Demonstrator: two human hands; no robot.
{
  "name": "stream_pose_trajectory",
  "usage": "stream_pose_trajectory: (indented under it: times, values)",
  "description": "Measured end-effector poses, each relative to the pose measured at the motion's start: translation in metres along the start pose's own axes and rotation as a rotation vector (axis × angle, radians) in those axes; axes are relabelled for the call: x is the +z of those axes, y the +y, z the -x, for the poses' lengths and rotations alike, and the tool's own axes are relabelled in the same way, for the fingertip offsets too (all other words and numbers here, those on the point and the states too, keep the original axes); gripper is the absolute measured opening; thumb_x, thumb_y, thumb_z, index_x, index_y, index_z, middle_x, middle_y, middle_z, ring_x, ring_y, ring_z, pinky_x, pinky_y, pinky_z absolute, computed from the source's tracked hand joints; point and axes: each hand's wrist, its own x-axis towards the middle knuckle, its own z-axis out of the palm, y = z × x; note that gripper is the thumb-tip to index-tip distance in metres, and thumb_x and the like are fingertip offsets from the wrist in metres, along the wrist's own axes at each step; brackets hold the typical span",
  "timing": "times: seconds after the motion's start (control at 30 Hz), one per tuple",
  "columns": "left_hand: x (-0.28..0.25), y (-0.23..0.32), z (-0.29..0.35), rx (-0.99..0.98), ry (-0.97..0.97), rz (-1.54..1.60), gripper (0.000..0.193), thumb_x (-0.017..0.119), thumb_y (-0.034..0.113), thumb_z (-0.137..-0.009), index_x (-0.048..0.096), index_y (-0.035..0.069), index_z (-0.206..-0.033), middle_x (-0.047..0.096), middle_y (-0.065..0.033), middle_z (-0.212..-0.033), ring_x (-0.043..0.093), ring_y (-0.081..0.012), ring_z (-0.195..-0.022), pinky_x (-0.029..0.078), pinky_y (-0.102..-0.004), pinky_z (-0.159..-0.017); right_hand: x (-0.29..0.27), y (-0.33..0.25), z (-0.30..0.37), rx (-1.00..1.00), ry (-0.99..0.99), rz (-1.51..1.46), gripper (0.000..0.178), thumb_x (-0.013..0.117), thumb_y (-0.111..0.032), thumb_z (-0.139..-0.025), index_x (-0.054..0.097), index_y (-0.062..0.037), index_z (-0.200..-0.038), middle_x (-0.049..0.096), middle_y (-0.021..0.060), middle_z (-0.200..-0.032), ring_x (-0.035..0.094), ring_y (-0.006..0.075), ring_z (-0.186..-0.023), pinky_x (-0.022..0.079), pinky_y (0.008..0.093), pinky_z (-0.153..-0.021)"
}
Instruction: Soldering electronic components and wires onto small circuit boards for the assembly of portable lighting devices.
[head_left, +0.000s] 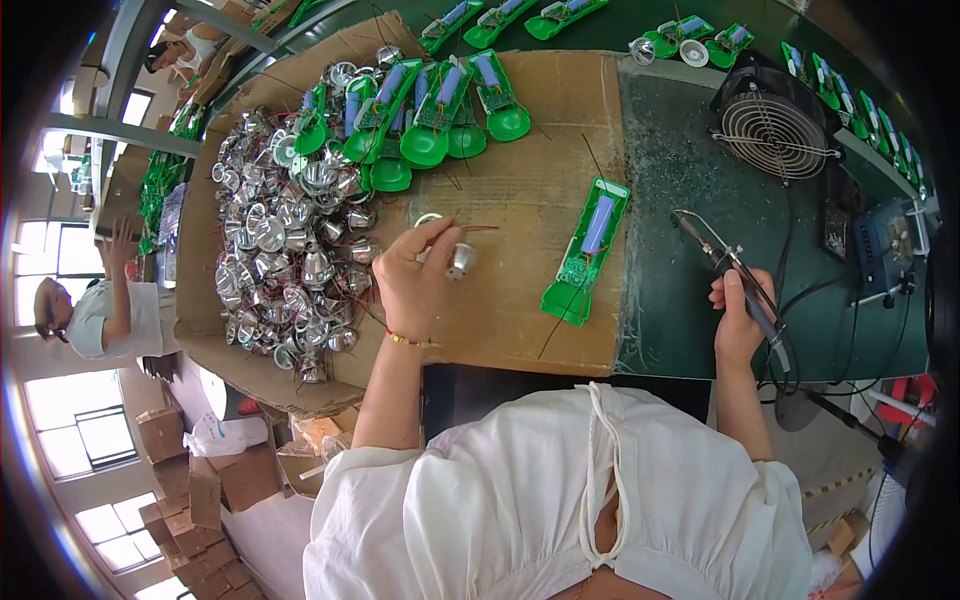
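Note:
My left hand [410,280] is closed over the brown cardboard, its fingers pinched on a small silver lamp reflector [461,262] with thin red wires. Part of the reflector is hidden behind the fingers. In my right hand [738,318] is a soldering iron [772,335], its bent metal tip pointing up and left over the green mat. Between my hands lies an open green flashlight housing [560,302], with a blue-violet battery cell [598,224], a small circuit board and loose dark wires. It touches neither hand.
A cardboard box [285,392] on the left is heaped with silver reflectors [300,240]. Several green housings [428,145] are piled at its far right. A fan with a wire guard [770,135] and a blue device [888,245] stand right. Another person [100,315] is far left.

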Motion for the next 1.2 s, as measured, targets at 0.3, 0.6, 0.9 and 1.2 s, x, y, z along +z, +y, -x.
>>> stream_pose_trajectory:
  times: [0.3,0.6,0.9,1.2]
  values:
    - [0.029,0.017,0.032,-0.320,-0.341,0.279,0.016,0.062,0.013,-0.082,0.064,-0.003,-0.084,0.061,-0.0043,-0.064,0.056,-0.0073,-0.058,0.044,-0.0197,-0.054,0.006,-0.014,0.016,0.010,0.005,-0.035,0.015,0.057,-0.010,-0.083,0.051,0.0018,-0.090,0.059,0.0090,-0.070,0.055,0.0103,-0.057,0.044,0.0198,-0.051]
    - [0.049,0.021,0.054,-0.203,-0.347,0.130,0.017,0.063,0.017,-0.080,0.060,0.000,-0.076,0.059,-0.0085,-0.065,0.055,-0.0173,-0.057,0.044,-0.0287,-0.054,0.018,-0.037,0.059,-0.114,-0.482,-0.007,0.017,0.065,-0.004,-0.074,0.051,0.0018,-0.083,0.058,0.0098,-0.070,0.056,0.0110,-0.059,0.045,0.0228,-0.052]
    - [0.049,0.014,0.055,0.203,-0.218,-0.009,0.013,0.069,0.012,-0.071,0.060,0.004,-0.076,0.057,-0.0050,-0.070,0.052,-0.0219,-0.061,0.042,-0.0317,-0.055,0.019,-0.039,0.060,0.027,-0.443,0.048,0.018,0.065,-0.006,-0.076,0.051,0.0018,-0.084,0.058,0.0086,-0.068,0.053,0.0097,-0.057,0.043,0.0229,-0.051]
    - [0.045,0.018,0.054,0.638,-0.196,-0.281,0.011,0.071,0.010,-0.066,0.062,0.008,-0.073,0.059,-0.0024,-0.070,0.054,-0.0217,-0.064,0.040,-0.0320,-0.066,0.016,-0.040,0.060,-0.007,-0.540,0.068,0.014,0.055,-0.002,-0.080,0.045,0.0024,-0.088,0.054,0.0127,-0.078,0.055,0.0122,-0.061,0.048,0.0249,-0.056]
